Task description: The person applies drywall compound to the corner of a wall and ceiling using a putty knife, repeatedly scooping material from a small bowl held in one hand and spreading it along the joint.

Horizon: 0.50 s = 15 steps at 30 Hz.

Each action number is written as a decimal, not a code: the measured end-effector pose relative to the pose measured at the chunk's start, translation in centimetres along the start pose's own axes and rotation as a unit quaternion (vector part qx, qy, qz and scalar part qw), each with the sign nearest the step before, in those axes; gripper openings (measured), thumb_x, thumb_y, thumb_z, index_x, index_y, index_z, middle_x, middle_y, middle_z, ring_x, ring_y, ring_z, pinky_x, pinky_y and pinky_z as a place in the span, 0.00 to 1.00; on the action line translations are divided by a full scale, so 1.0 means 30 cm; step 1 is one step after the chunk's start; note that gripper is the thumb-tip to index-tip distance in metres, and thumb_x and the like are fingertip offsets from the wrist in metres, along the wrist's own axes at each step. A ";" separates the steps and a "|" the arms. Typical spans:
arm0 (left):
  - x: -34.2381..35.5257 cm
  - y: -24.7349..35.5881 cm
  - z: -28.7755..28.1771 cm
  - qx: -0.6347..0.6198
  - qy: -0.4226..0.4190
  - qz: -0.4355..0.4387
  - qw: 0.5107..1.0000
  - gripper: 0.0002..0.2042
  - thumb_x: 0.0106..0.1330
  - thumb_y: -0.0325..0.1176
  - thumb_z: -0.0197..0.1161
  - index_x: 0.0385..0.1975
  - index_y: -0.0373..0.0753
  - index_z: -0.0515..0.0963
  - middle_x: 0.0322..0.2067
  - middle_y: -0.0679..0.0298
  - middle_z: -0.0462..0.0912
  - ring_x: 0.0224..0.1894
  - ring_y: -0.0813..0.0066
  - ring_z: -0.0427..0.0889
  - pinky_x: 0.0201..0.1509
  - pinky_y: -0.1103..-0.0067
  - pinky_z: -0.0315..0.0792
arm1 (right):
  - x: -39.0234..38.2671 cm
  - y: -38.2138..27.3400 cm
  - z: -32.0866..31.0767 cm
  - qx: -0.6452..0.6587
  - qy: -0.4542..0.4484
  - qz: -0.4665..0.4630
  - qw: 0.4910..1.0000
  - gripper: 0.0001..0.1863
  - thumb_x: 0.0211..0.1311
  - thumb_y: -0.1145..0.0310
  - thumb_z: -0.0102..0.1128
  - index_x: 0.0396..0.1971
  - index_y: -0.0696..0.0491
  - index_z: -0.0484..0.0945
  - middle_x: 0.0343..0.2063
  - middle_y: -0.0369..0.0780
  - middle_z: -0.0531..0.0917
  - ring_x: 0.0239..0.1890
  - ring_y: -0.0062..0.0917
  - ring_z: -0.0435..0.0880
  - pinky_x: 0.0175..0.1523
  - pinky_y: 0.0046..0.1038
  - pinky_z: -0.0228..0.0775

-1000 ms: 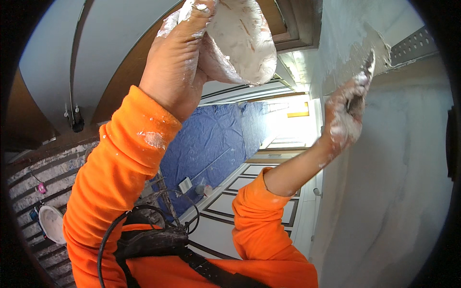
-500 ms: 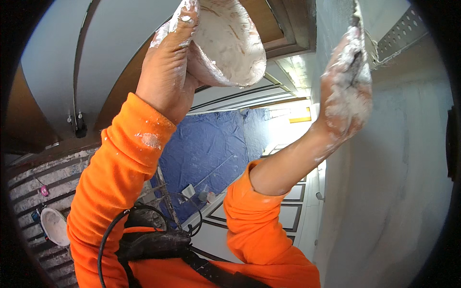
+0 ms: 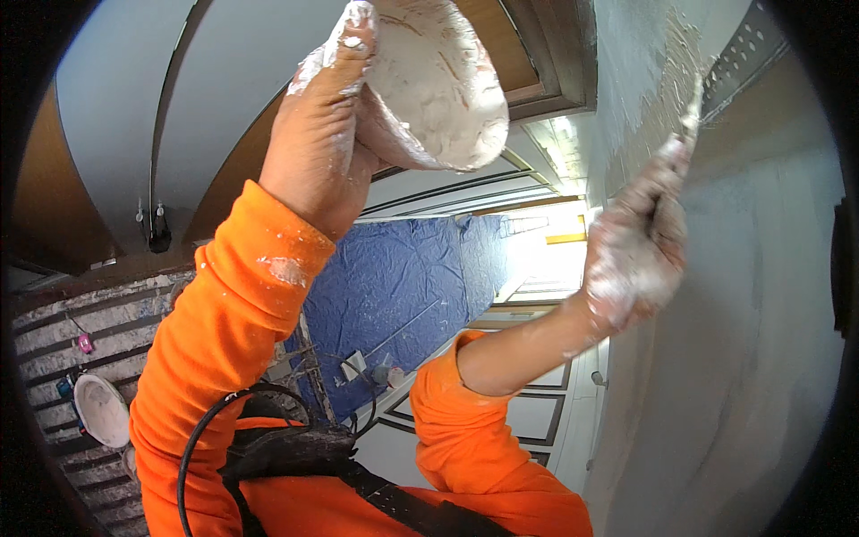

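Note:
My left hand [image 3: 318, 134], smeared with white plaster, grips a bowl [image 3: 434, 98] by its rim and side. Wet white plaster coats the bowl's inside, and its mouth tilts toward me. In my right hand [image 3: 635, 255], also caked with plaster, is a thin putty knife [image 3: 694, 106], seen nearly edge-on; the fingers hide its handle. The blade is at the grey wall edge, beside a perforated metal strip [image 3: 739, 55]. Ridged fresh plaster [image 3: 669, 85] lies on the wall just left of the blade.
Slatted, plaster-stained boards [image 3: 116, 340] lie below left, carrying a white bucket [image 3: 103, 412] and a small pink item [image 3: 85, 344]. Far below, a blue sheet [image 3: 385, 277] covers the floor. Panels with wooden trim [image 3: 559, 63] stand ahead; the grey wall [image 3: 743, 313] rises at the right.
My right hand has turned and moved down a little, bringing the putty knife's blade into clearer view and uncovering the ridged plaster. My left hand and the bowl have shifted slightly right and down.

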State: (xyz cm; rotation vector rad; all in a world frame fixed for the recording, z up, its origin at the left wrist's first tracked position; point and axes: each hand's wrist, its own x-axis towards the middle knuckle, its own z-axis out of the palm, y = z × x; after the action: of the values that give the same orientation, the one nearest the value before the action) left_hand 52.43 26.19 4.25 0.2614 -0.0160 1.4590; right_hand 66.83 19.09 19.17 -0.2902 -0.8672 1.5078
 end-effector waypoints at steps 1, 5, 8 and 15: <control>-0.004 0.000 -0.008 0.007 0.013 -0.007 1.000 0.31 0.65 0.55 0.47 0.61 0.40 0.55 0.57 0.53 0.64 0.57 0.55 0.68 0.55 0.52 0.67 | 0.024 -0.001 -0.043 0.000 0.013 0.011 1.000 0.24 0.58 0.75 0.38 0.55 0.67 0.61 0.51 0.54 0.72 0.53 0.38 0.74 0.58 0.38 0.68; -0.009 0.009 -0.028 0.006 0.030 -0.009 0.999 0.30 0.65 0.55 0.47 0.61 0.41 0.55 0.57 0.53 0.63 0.57 0.55 0.68 0.54 0.52 0.67 | 0.233 0.022 -0.160 0.069 0.078 0.033 0.994 0.21 0.58 0.74 0.39 0.50 0.67 0.67 0.46 0.53 0.76 0.48 0.38 0.77 0.55 0.39 0.69; -0.006 0.012 -0.027 0.007 0.031 -0.008 0.999 0.30 0.65 0.55 0.47 0.61 0.41 0.55 0.57 0.53 0.64 0.57 0.54 0.68 0.54 0.52 0.67 | 0.321 0.024 -0.154 0.066 0.057 -0.029 0.996 0.20 0.56 0.76 0.39 0.49 0.67 0.67 0.45 0.53 0.77 0.46 0.40 0.78 0.52 0.40 0.71; 0.005 0.006 -0.021 0.010 0.013 -0.006 1.000 0.32 0.65 0.57 0.46 0.61 0.40 0.56 0.57 0.54 0.65 0.56 0.55 0.69 0.54 0.54 0.69 | 0.247 0.035 -0.059 0.073 0.026 -0.031 0.996 0.21 0.54 0.76 0.41 0.49 0.68 0.67 0.44 0.51 0.77 0.47 0.37 0.78 0.53 0.37 0.72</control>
State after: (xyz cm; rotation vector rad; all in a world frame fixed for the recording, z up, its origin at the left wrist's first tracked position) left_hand 52.17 26.46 3.71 0.2574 0.0214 1.4511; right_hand 66.03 26.75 19.60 -0.1929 -0.7140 1.4913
